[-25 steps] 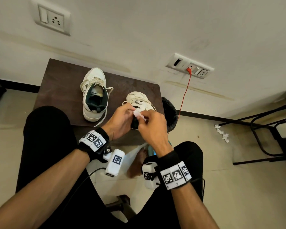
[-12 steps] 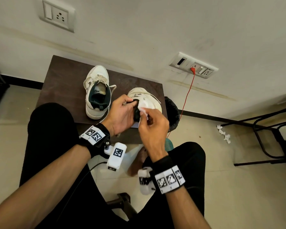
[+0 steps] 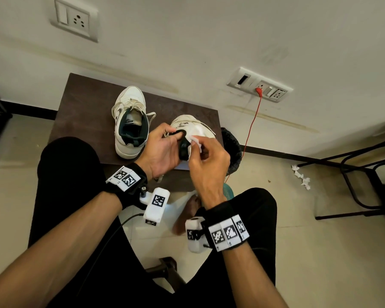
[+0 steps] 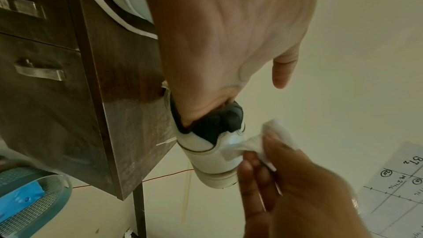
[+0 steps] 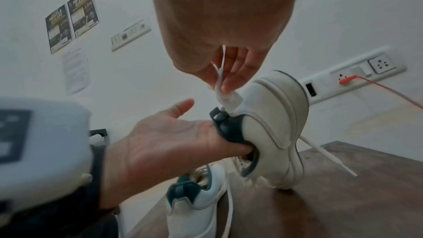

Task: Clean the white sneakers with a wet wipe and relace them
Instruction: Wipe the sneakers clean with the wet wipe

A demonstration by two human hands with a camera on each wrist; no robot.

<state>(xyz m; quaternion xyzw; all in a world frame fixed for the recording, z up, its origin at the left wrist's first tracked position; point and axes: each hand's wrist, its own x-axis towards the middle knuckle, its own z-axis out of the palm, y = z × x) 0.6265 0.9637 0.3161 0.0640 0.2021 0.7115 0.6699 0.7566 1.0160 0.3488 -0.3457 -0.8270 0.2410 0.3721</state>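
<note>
Head view: the left hand (image 3: 162, 150) holds the right-side sneaker (image 3: 188, 127) at the near right corner of the dark bench (image 3: 85, 112), thumb hooked into its dark collar; the sneaker's long axis runs away from the person, toe toward the wall; the right hand (image 3: 206, 161) pinches a folded wet wipe (image 3: 195, 141) against its heel; the second sneaker (image 3: 130, 121) stands upright to the left, toe also toward the wall, well clear of either grip.

Left wrist view: the left hand (image 4: 228, 39) has its thumb inside the collar of the held sneaker (image 4: 213, 153), whose heel juts past the bench (image 4: 128, 71) edge; the wet wipe (image 4: 270, 138), clamped in the right hand's fingers (image 4: 256, 169), touches the heel's side.

Right wrist view: the held sneaker (image 5: 272, 126) is tipped on its side, sole facing right; the right fingertips (image 5: 228, 82) pinch the wipe (image 5: 226, 97) at the heel top; the second sneaker (image 5: 196, 204) lies below; a loose lace (image 5: 327, 155) trails over the bench (image 5: 343, 196).
</note>
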